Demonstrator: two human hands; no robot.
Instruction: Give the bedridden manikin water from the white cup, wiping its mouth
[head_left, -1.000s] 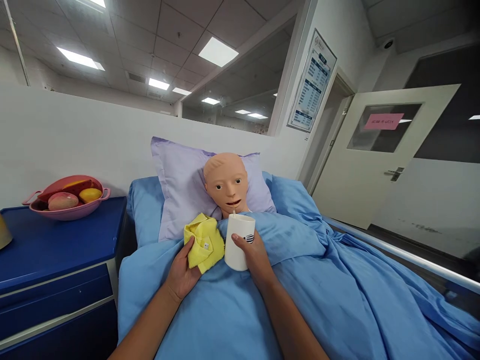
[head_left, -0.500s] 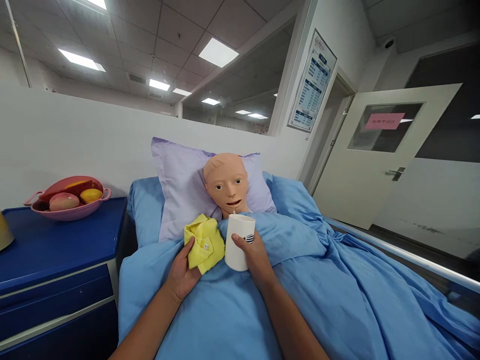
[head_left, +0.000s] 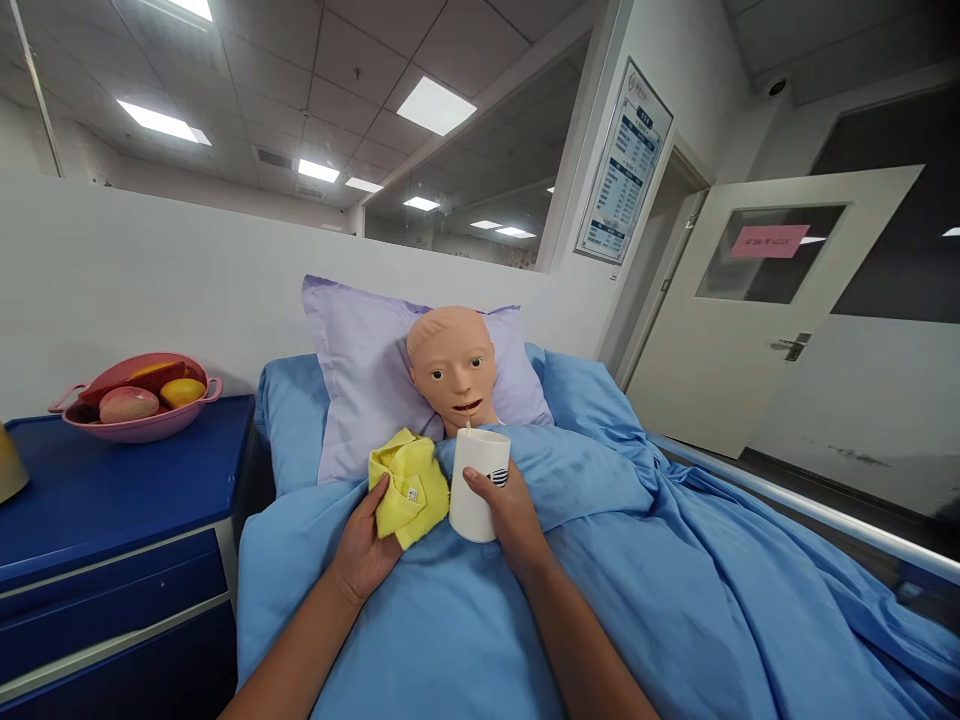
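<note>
My right hand is wrapped round a white cup with dark stripes on its side. A thin straw rises from the cup toward the mouth of a mannequin; I cannot tell whether its tip touches the lips. Folded yellow cloth is gripped in my left hand, thumb on top, just left of the cup. The mannequin's head rests on a lilac pillow, and a blue quilt covers the body up to the neck.
To the left stands a blue bedside cabinet with a pink basket of fruit. A yellowish object is cut off at the left edge. Along the right runs a bed rail, with an open door beyond it.
</note>
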